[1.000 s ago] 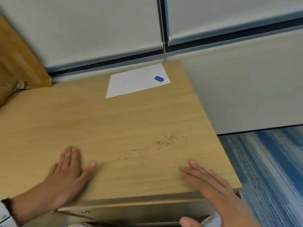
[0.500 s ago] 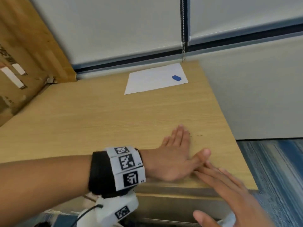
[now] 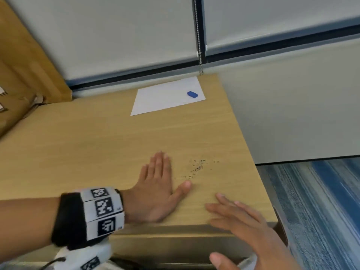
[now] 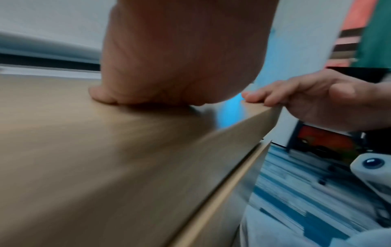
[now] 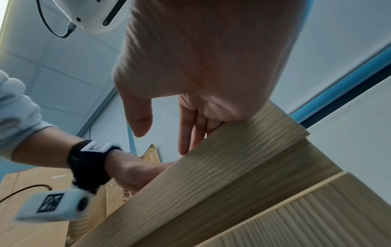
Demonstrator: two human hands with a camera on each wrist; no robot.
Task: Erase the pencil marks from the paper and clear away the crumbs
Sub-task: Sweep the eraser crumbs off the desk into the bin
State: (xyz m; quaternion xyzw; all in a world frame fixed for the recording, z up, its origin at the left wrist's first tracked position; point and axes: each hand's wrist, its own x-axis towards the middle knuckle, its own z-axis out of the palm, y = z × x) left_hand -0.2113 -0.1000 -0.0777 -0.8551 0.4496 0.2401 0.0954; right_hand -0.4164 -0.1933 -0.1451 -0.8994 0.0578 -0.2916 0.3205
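Observation:
Dark eraser crumbs (image 3: pixel 197 166) lie scattered on the wooden desk (image 3: pixel 97 149) near its right edge. My left hand (image 3: pixel 155 188) lies flat on the desk just left of the crumbs, fingers straight and together, thumb out toward them. My right hand (image 3: pixel 239 221) is flat with straight fingers at the desk's front edge, below and right of the crumbs, its thumb hanging under the edge. The white paper (image 3: pixel 165 97) lies at the far back of the desk, and a blue eraser (image 3: pixel 192 94) rests on its right part. No pencil marks show on the paper from here.
A cardboard box (image 3: pixel 21 75) stands at the left against the desk. Window blinds with a bead chain (image 3: pixel 198 36) hang behind the desk. The desk's right side drops to blue striped carpet (image 3: pixel 315 211). A drawer front (image 5: pixel 275 208) runs below the front edge.
My left hand swept from the desk's left front to the crumbs, then drew back a little left, uncovering them bunched near the right edge. My right hand stayed at the front edge.

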